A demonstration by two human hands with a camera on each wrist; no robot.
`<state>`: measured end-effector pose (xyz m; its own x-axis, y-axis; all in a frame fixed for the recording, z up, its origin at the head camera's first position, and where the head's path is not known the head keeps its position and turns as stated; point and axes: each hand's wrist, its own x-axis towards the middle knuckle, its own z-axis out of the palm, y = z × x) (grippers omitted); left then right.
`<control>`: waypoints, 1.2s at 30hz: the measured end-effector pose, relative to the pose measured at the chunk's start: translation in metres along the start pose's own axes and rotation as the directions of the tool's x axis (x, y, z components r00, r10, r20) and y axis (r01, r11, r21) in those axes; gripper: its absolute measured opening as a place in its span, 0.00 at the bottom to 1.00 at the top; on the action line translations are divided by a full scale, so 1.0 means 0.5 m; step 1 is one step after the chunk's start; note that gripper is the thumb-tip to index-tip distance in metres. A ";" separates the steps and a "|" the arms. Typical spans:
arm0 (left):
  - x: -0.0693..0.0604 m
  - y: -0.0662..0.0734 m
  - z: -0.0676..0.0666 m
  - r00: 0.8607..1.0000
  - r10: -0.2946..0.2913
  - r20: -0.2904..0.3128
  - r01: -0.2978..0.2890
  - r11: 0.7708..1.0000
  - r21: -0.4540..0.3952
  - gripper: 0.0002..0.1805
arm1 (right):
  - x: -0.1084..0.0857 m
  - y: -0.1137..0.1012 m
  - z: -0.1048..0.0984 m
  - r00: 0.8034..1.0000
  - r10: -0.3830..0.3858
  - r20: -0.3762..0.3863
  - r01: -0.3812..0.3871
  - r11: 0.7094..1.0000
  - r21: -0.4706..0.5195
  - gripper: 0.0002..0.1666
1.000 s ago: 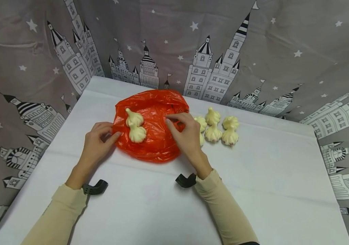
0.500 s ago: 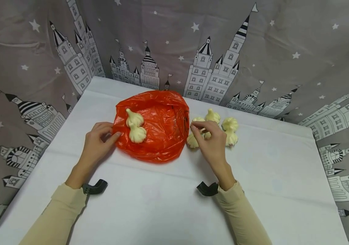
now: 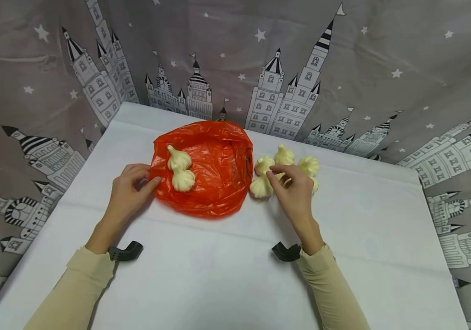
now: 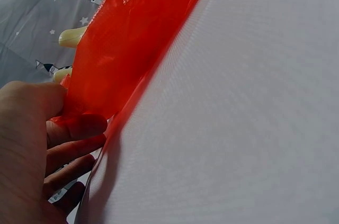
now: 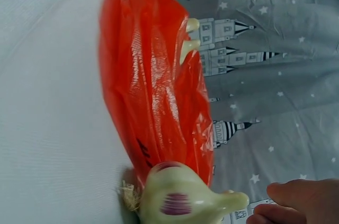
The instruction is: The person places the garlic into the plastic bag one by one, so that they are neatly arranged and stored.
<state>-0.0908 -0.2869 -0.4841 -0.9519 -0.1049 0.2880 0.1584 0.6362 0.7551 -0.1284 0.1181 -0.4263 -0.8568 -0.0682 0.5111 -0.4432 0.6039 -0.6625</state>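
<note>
evidently the left hand point(image 3: 130, 185) is there to keep the red bag point(image 3: 219, 181) spread: thumb and fingers pinch its edge at nine o'clock, and the left wrist view shows the thin plastic caught between thumb and forefinger. such limp film would probably sag without that hold. inside the bag, the inner garlic pair point(image 3: 182, 175) lies toward nine o'clock, one bulb above the other; whether the two are joined cannot be told. outside at three o'clock, the near garlic pair point(image 3: 262, 184) sits just beside the bag, the middle pair point(image 3: 285, 155) and the outer pair point(image 3: 308, 166) a little farther out, all presumably lined up to be in easy reach of the right hand point(image 3: 295, 187). that hand holds nothing; its thumb and forefinger are slightly parted, and the right wrist view shows them just apart from a bulb's stem. the two hands are well apart, on opposite sides of the bag.

against a second ago, the right hand has left the bag's inside for a spot over the bulbs at three o'clock; against half a second ago, it is a touch farther out, baring more of the near pair. the left hand and inner pair have not moved.
</note>
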 end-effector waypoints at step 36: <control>0.001 -0.002 0.002 1.000 0.001 0.001 -0.001 1.000 -0.004 0.09 | -0.009 0.011 0.019 0.999 -0.007 0.049 0.007 1.000 0.002 0.07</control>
<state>-0.0919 -0.2868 -0.4852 -0.9519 -0.1031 0.2884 0.1607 0.6335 0.7569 -0.1294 0.1143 -0.4377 -0.8656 -0.1116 0.4881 -0.4497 0.6019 -0.6599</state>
